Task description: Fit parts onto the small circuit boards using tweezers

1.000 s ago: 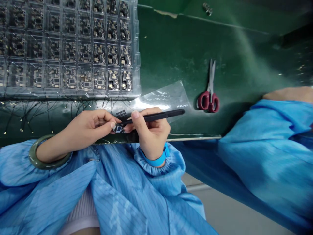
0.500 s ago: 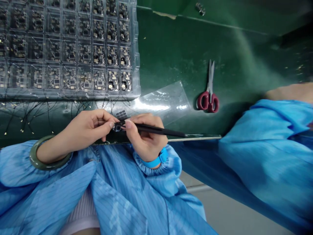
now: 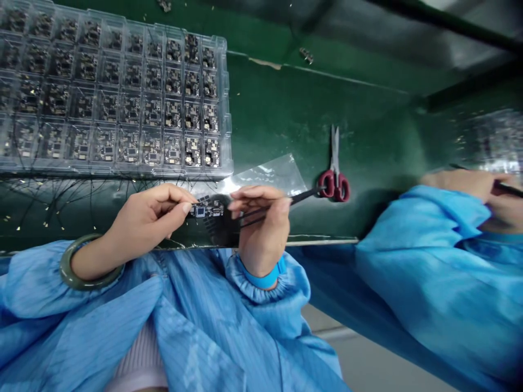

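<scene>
Left hand (image 3: pixel 151 218) pinches board (image 3: pixel 208 209) at 9 o'clock; right hand (image 3: pixel 265 228) holds tweezers (image 3: pixel 304 195), 3 o'clock side. Brace board, touch lightly.

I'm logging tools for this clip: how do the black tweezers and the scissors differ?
The tweezers look black all over; the scissors have dark red handles and silvery blades. The tweezers are in the right hand; the scissors lie on the green table. Both are two-armed tools.

An electronics assembly workshop is indicated by a clear compartmented tray (image 3: pixel 224 81) packed with small circuit boards (image 3: pixel 174 154); matching blue work smocks (image 3: pixel 200 310) are worn side by side; scissors (image 3: pixel 335 163) are laid on a green-topped bench (image 3: pixel 278 120).
</scene>
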